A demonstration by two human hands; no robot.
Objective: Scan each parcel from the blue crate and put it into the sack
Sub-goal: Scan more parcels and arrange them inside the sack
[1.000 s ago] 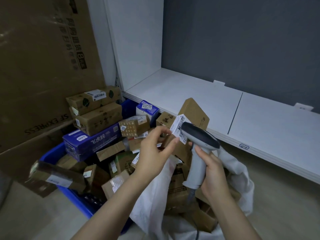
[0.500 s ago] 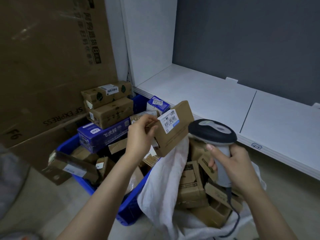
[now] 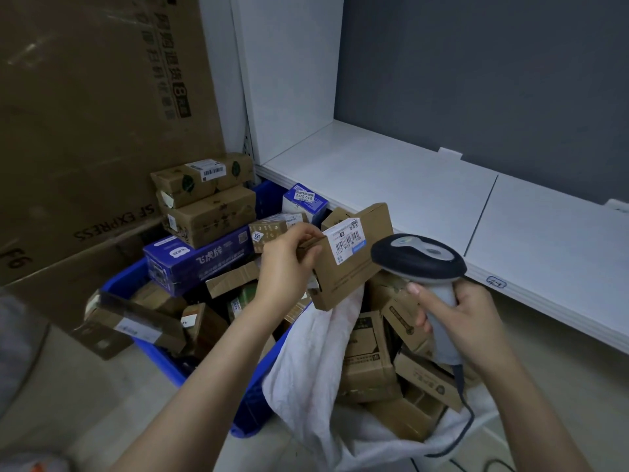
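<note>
Left hand (image 3: 284, 264) closed around the left edge of a small cardboard parcel (image 3: 350, 264), held tilted with its barcode label (image 3: 347, 239) facing up, above the near rim of the white sack (image 3: 306, 366). Right hand (image 3: 466, 321) wrapped round the scanner (image 3: 420, 258) grip, head just right of the parcel, not touching. Blue crate (image 3: 252, 400) of parcels sits below-left of the left hand.

Crate (image 3: 119, 284) bottom hidden; parcel label (image 3: 347, 238) perhaps illegible.
</note>
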